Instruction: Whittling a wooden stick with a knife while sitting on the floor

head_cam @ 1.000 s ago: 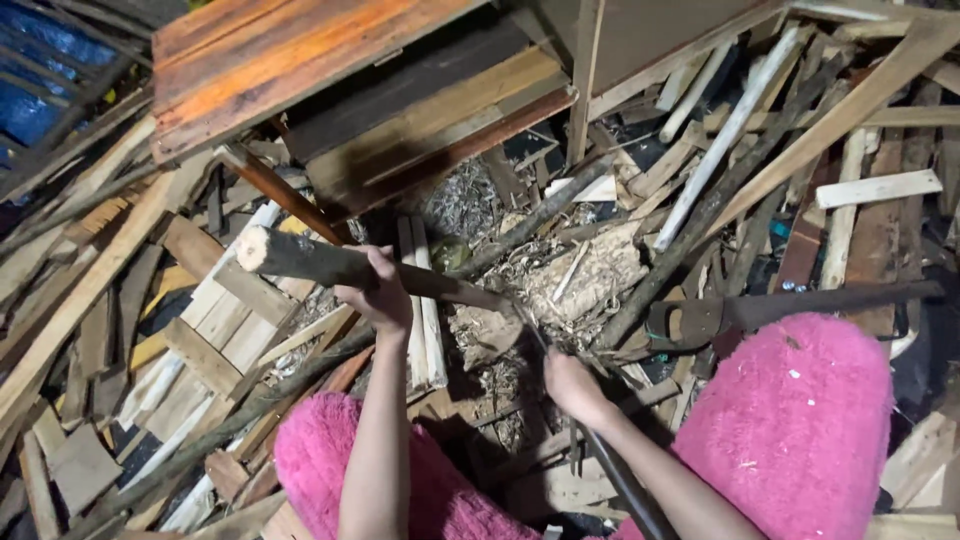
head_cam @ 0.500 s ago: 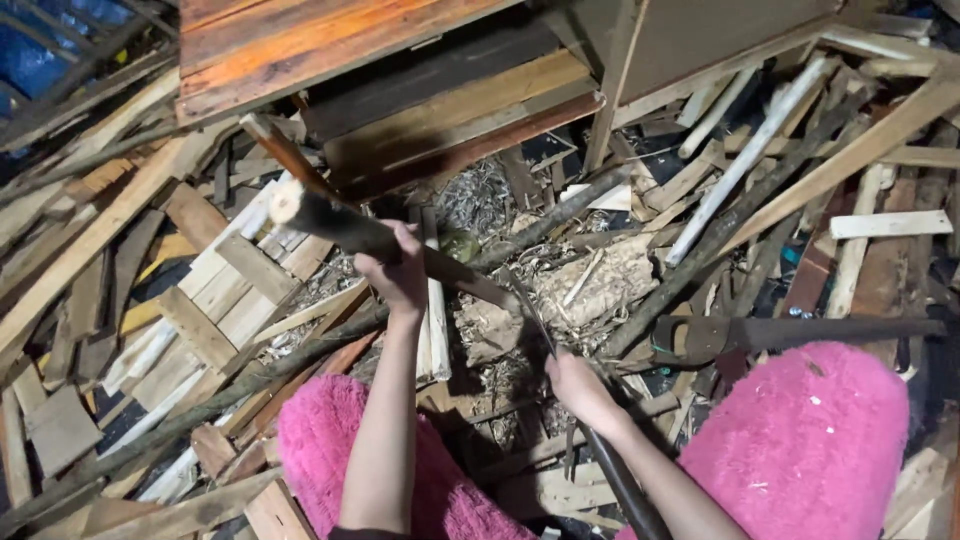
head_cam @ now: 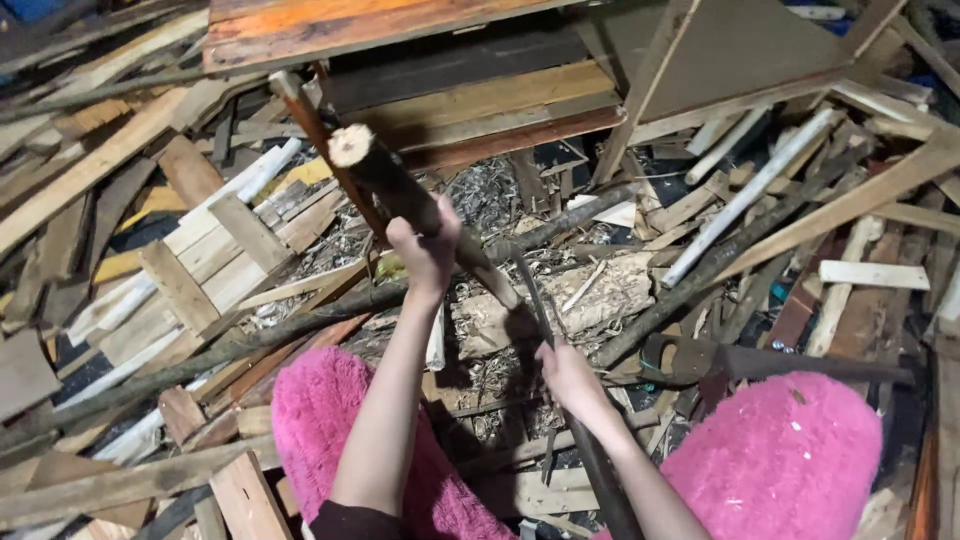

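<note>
My left hand [head_cam: 426, 252] is shut around a round, dark-barked wooden stick [head_cam: 385, 178]. The stick is tilted, its pale cut end raised toward the upper left and its lower end resting on a pale, chipped wooden block [head_cam: 600, 292]. My right hand [head_cam: 566, 380] grips a long dark cutting tool [head_cam: 530, 300]. Its thin blade points up toward the stick's lower end, just right of my left hand. The tool's handle runs back along my right forearm.
Loose planks, slats and poles are heaped all around, with wide boards [head_cam: 400, 30] leaning at the back. Wood chips litter the middle. My knees, in pink fluffy cloth [head_cam: 780, 450], frame the block. A dark saw-like tool [head_cam: 760, 362] lies to the right.
My left hand has lifted the stick, so its cut end stands higher and steeper. My right hand and the blade have stayed close to the block.
</note>
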